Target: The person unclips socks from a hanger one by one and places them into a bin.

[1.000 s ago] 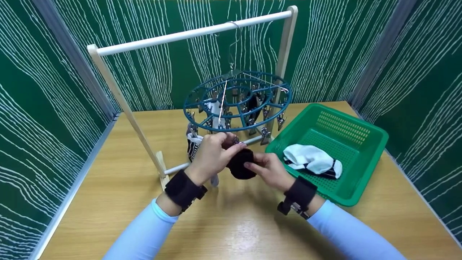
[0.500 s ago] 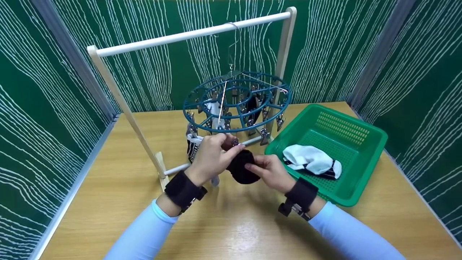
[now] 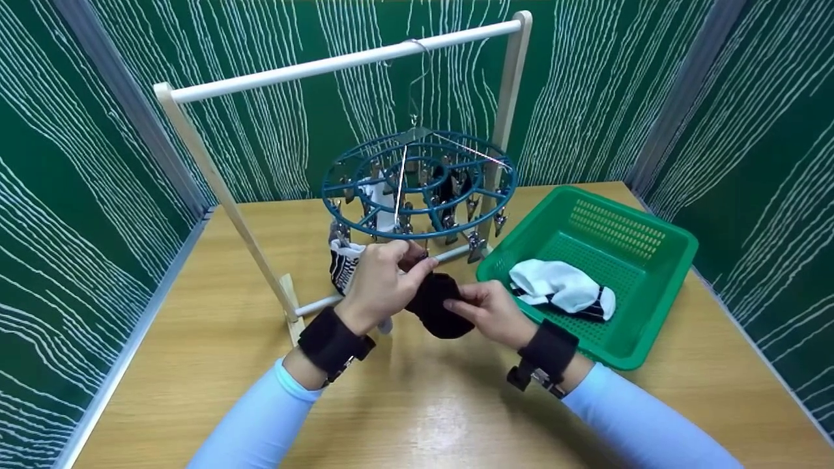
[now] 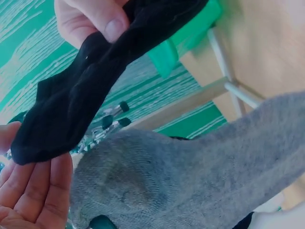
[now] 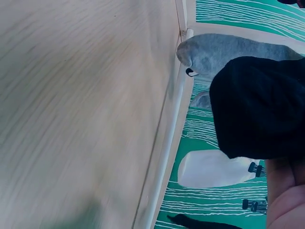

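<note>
A black sock hangs between my two hands under the near rim of the round blue clip hanger. My left hand pinches its upper end close to the clips; whether a clip bites the cloth is hidden behind the fingers. My right hand holds the sock's right side between thumb and fingers. In the left wrist view the black sock stretches from the left fingers up to the right thumb. A grey sock hangs close by there. In the right wrist view the black sock covers part of the grey sock.
A wooden rack with a white bar carries the hanger. Striped, white and black socks hang from it. To the right, a green basket holds a white-and-black sock on the wooden table.
The hanger has swung slightly left. My right hand has shifted a little down and right, and the black sock's lower end hangs lower. The left hand has hardly moved.
</note>
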`<state>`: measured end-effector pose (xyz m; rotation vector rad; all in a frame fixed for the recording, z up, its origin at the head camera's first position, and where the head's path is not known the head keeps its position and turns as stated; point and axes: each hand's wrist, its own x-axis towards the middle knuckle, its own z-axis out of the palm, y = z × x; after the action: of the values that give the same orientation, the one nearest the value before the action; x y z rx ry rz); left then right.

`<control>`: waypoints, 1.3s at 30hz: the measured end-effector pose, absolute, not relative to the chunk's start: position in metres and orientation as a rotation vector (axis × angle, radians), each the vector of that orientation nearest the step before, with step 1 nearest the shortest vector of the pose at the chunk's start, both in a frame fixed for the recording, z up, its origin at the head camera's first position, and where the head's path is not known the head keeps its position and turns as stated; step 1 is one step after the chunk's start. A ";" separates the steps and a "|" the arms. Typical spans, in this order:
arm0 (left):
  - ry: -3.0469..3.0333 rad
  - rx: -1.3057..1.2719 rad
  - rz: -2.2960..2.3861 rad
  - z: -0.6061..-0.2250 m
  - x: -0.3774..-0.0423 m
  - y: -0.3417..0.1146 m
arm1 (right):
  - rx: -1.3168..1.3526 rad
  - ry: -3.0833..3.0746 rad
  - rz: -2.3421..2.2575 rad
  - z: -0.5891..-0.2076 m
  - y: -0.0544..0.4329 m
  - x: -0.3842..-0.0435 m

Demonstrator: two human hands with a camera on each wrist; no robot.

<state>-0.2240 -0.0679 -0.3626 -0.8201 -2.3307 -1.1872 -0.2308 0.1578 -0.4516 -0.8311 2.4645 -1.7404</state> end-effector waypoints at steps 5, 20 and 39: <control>-2.316 -0.831 -1.205 -0.362 -0.224 -0.069 | -0.806 2.491 -1.719 -0.454 0.165 -0.229; -2.296 -0.793 -1.218 -0.363 -0.223 -0.072 | -0.818 2.572 -1.661 -0.447 0.192 -0.219; -2.313 -0.758 -1.236 -0.363 -0.222 -0.072 | -0.679 2.775 -1.507 -0.402 0.255 -0.222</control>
<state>-0.2219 -0.0721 -0.3634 -0.7575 -2.3125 -1.2357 -0.2216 0.2553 -0.4022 -0.6786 2.7751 -1.5073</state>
